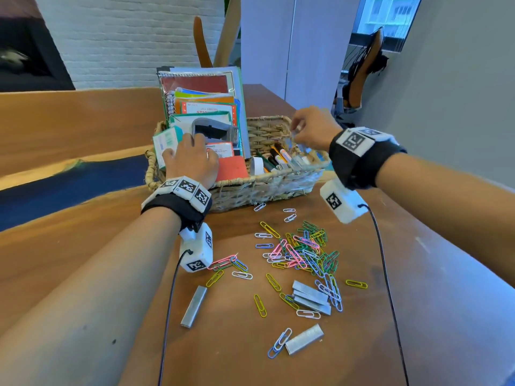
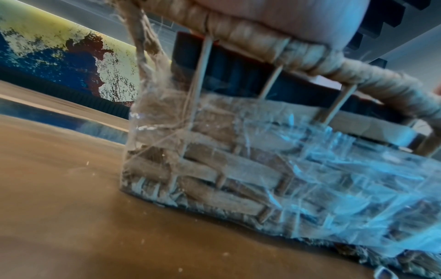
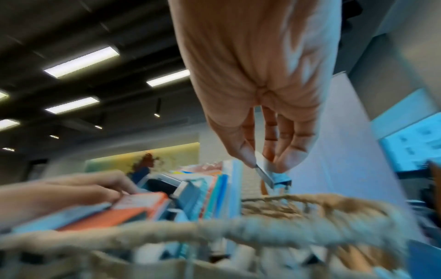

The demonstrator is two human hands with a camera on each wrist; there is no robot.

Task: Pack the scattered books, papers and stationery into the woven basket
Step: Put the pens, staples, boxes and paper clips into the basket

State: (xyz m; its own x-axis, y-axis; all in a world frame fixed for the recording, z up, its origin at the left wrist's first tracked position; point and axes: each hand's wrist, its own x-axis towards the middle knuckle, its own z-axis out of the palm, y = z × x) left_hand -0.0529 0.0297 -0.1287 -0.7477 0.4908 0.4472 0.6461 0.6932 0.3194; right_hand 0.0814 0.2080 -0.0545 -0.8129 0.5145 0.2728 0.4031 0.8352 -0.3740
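Note:
The woven basket (image 1: 267, 188) stands mid-table, packed with upright notebooks (image 1: 200, 87), a grey stapler (image 1: 214, 132), small boxes, a red pad (image 1: 231, 168) and markers (image 1: 278, 160). My left hand (image 1: 186, 154) rests with flat fingers on the boxes at the basket's left end; its wrist view shows only the palm (image 2: 286, 15) over the basket wall (image 2: 238, 169). My right hand (image 1: 296, 132) hovers over the basket's right end, thumb and fingers pinching a staple strip (image 3: 267, 169). Coloured paper clips (image 1: 303, 254) and staple strips (image 1: 194, 306) (image 1: 310, 300) (image 1: 304, 339) lie on the table in front.
The wooden table (image 1: 418, 274) has a blue inlaid band (image 1: 69, 185) to the left. A chair (image 1: 365, 65) stands at the back right by a grey wall. Thin black cables (image 1: 387, 288) trail from both wrist cameras across the table.

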